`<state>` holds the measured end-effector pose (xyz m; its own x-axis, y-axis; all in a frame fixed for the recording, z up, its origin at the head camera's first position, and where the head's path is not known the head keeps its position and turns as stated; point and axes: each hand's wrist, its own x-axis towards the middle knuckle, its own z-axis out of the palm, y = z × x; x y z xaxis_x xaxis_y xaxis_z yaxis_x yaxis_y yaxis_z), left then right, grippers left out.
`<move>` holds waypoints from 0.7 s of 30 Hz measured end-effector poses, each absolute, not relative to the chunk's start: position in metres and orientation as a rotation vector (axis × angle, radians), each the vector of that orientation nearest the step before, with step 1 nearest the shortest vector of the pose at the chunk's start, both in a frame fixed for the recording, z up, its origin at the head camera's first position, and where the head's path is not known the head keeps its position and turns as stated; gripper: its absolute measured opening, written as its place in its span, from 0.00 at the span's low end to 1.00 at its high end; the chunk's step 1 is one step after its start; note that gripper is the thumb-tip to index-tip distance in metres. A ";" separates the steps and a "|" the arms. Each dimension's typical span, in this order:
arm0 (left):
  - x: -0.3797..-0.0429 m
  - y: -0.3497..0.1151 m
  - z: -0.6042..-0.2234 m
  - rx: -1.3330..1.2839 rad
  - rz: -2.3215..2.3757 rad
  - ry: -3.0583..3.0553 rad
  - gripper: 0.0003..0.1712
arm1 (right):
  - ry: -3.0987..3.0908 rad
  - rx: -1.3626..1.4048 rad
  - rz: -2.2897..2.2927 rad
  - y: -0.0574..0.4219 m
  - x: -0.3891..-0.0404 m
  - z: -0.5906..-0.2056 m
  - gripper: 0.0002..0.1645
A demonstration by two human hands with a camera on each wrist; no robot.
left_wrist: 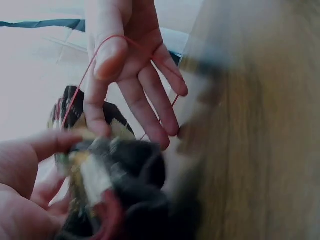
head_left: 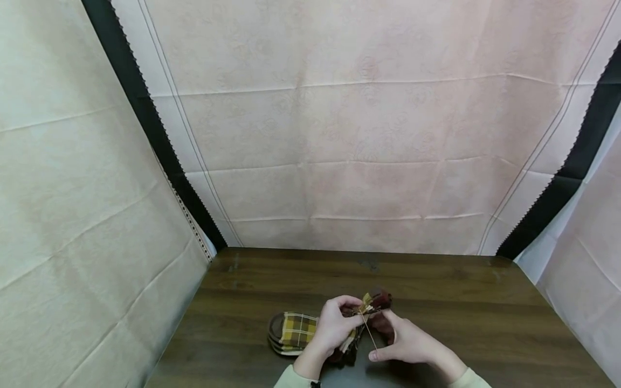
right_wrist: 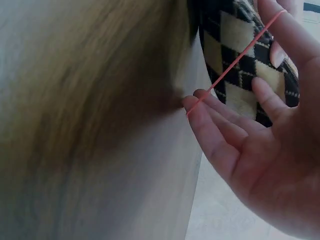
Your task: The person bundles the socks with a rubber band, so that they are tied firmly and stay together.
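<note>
My left hand (head_left: 335, 326) grips a bunched bundle of dark argyle socks (head_left: 379, 300) near its middle, above the table. The cream and black diamonds of the socks (right_wrist: 245, 60) show in the right wrist view. Spread wide beside the bundle, my right hand (head_left: 409, 339) has its fingers and thumb inside a thin rubber band (head_left: 370, 331). That band (left_wrist: 80, 87) looks red in the wrist views and is stretched taut from the thumb across to the fingers. One right fingertip is against the socks. Part of the bundle hides behind my left hand.
A folded stack of yellow and brown plaid socks (head_left: 298, 330) lies on the table just left of my left hand. The brown wooden table (head_left: 242, 291) ends at a pale cloth wall (head_left: 359, 188) behind, with further cloth at both sides.
</note>
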<state>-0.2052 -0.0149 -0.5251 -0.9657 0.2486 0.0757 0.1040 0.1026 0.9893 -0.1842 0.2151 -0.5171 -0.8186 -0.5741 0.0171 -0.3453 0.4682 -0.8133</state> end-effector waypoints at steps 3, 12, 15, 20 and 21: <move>-0.207 -0.020 -0.525 0.449 1.903 2.224 0.17 | 2.487 -0.780 -1.244 0.212 -0.186 -0.515 0.57; -0.206 -0.020 -0.524 0.378 1.821 2.390 0.17 | 2.547 -0.799 -1.147 0.207 -0.189 -0.509 0.60; -0.208 -0.017 -0.527 0.334 1.822 2.506 0.12 | 2.536 -0.808 -1.164 0.210 -0.192 -0.508 0.42; -0.210 -0.015 -0.532 0.251 1.882 2.584 0.09 | 2.390 -0.882 -1.226 0.222 -0.192 -0.508 0.11; -0.210 -0.016 -0.532 0.226 1.898 2.579 0.09 | 2.341 -0.909 -1.254 0.225 -0.191 -0.508 0.10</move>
<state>-0.2097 -0.0158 -0.5316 -0.9877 0.0729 0.1381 0.1536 0.2918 0.9441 -0.1913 0.2250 -0.5084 -0.7407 -0.6717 0.0075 -0.3785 0.4081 -0.8307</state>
